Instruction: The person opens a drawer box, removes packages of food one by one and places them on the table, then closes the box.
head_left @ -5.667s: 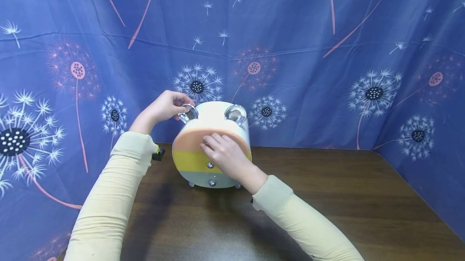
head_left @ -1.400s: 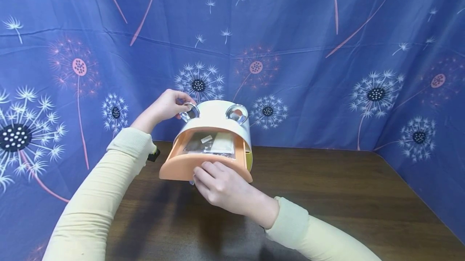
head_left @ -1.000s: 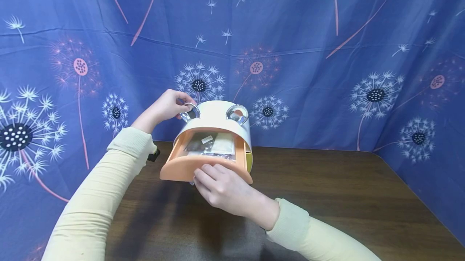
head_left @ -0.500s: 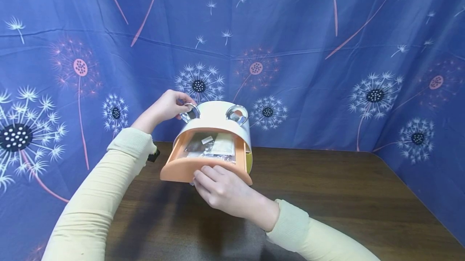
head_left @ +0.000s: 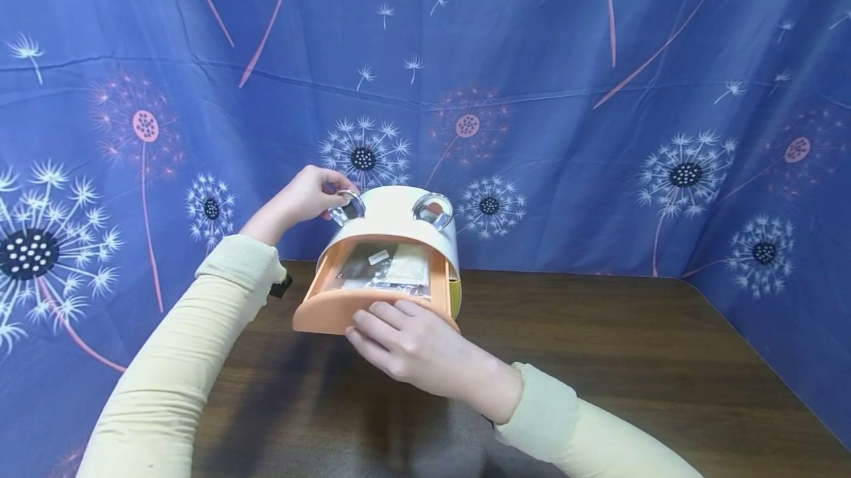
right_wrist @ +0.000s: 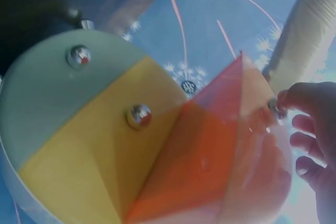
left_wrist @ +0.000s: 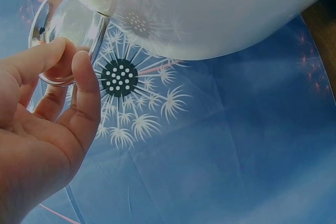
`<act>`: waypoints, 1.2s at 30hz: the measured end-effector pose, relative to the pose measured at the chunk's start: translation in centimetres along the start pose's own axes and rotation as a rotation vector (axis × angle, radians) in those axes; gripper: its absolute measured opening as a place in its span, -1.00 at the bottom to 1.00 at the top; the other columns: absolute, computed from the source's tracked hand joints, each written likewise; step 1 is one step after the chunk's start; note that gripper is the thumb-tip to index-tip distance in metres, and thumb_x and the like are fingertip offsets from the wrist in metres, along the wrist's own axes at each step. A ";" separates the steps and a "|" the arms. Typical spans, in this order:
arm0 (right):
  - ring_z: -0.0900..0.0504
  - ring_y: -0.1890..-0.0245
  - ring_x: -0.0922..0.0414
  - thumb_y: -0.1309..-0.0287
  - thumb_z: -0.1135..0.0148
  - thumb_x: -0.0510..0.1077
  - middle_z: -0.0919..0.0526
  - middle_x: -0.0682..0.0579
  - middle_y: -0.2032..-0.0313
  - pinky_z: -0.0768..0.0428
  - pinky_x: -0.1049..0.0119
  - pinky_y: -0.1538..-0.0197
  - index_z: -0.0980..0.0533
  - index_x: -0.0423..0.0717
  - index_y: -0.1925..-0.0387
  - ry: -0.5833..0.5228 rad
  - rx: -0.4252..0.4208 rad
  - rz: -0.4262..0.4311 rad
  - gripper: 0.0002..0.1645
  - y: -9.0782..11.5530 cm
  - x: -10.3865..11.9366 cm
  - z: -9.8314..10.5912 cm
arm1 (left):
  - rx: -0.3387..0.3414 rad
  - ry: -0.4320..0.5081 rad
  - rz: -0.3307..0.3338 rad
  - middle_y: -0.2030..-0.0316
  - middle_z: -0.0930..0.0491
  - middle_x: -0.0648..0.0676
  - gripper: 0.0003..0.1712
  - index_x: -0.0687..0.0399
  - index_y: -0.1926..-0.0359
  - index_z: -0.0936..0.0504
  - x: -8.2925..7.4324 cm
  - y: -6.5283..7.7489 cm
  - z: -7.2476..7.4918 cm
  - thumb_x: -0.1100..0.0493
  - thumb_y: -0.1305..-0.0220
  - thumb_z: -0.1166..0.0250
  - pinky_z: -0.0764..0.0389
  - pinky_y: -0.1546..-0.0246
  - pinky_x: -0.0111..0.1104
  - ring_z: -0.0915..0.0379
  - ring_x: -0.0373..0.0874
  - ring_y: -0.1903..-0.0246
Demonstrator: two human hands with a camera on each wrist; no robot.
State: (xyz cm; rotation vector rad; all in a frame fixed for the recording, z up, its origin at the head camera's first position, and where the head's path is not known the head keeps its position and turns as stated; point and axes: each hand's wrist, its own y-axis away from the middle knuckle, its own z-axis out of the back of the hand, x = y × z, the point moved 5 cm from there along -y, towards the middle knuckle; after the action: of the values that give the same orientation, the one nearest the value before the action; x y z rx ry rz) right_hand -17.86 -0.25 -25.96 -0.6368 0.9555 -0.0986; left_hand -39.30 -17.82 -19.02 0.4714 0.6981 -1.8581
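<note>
— Which step is this?
— Opening the peach top drawer (head_left: 326,313) of the drawer cabinet (head_left: 395,212), I'd judge; it juts from the cabinet's front. The left hand (head_left: 307,193) pinches the chrome ear (head_left: 361,205) at the cabinet's top left; the right hand (head_left: 415,352) touches the drawer knob (right_wrist: 274,107).
— Pinching it?
— Can't tell. The next move calls for bracing the cabinet.
— What's hidden?
— From the head view, the knob; glare blurs the clear packets (head_left: 385,264) inside.
</note>
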 end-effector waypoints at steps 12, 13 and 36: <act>-0.59 0.16 0.07 -0.29 -0.08 -0.18 -0.65 0.01 0.14 -0.57 0.29 0.18 -0.58 -0.09 0.00 -0.003 -0.013 -0.079 -0.71 0.6 -3.7 0.9 | 0.004 0.002 -0.003 0.21 -0.60 0.16 -0.78 0.09 0.10 -0.67 0.1 0.0 0.0 0.30 -0.24 -0.23 -0.58 0.56 -0.33 -0.50 0.01 0.58; -0.59 0.16 0.07 -0.30 -0.08 -0.19 -0.66 0.00 0.14 -0.58 0.28 0.15 -0.58 -0.10 0.00 -0.012 -0.011 -0.091 -0.71 0.6 -4.1 1.0 | 0.005 0.002 -0.003 0.21 -0.59 0.16 -0.78 0.09 0.10 -0.67 0.2 0.0 0.0 0.30 -0.25 -0.23 -0.58 0.56 -0.32 -0.50 0.01 0.58; -0.51 0.06 0.06 0.07 -0.43 -0.15 -0.57 0.02 0.07 -0.56 0.25 0.16 -0.52 -0.05 0.01 -0.235 0.177 -0.195 -0.50 1.8 -9.7 -1.4 | 0.010 0.008 0.003 0.18 -0.60 0.17 -0.76 0.15 0.06 -0.65 0.0 0.1 0.0 0.30 -0.25 -0.22 -0.60 0.55 -0.32 -0.49 -0.07 0.60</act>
State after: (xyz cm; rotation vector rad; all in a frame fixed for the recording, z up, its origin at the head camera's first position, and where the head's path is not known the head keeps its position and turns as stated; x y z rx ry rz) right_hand -25.01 4.01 -20.44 -0.5628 0.6482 -0.2726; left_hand -39.23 -17.87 -19.02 0.4868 0.6934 -1.8589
